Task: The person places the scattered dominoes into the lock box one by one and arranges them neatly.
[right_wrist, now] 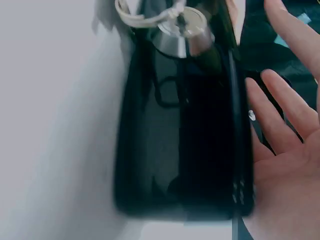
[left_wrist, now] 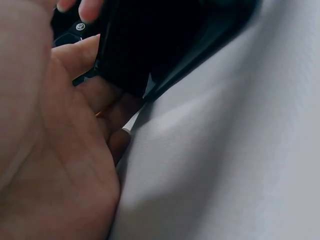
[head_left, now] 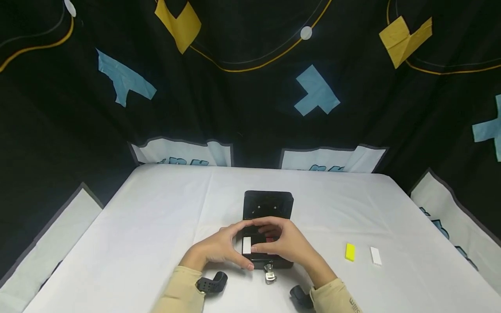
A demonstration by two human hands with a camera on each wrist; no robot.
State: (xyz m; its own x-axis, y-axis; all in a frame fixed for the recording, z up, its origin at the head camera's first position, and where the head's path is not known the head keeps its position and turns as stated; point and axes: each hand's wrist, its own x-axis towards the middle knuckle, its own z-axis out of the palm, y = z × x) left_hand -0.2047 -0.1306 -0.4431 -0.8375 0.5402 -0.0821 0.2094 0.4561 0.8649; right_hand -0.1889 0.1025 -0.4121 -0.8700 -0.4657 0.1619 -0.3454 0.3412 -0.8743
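Observation:
A black metal box point(head_left: 274, 263) stands on the table with its lid point(head_left: 268, 204) raised at the back. A key point(head_left: 270, 276) on a ring sits in the lock at its front. My left hand point(head_left: 221, 245) holds the box's left side, thumb at the front and fingers curled toward the back. My right hand point(head_left: 287, 241) reaches over the box from the right with its fingers spread. Its thumb tip lies right beside a white block point(head_left: 246, 245) at the box's left end. A small red piece point(head_left: 270, 239) shows inside, partly hidden by the right fingers.
A yellow block point(head_left: 350, 252) and another white block point(head_left: 375, 256) lie to the right of the box on the white-covered table point(head_left: 164, 208). Behind the table hangs a dark printed curtain point(head_left: 242, 113).

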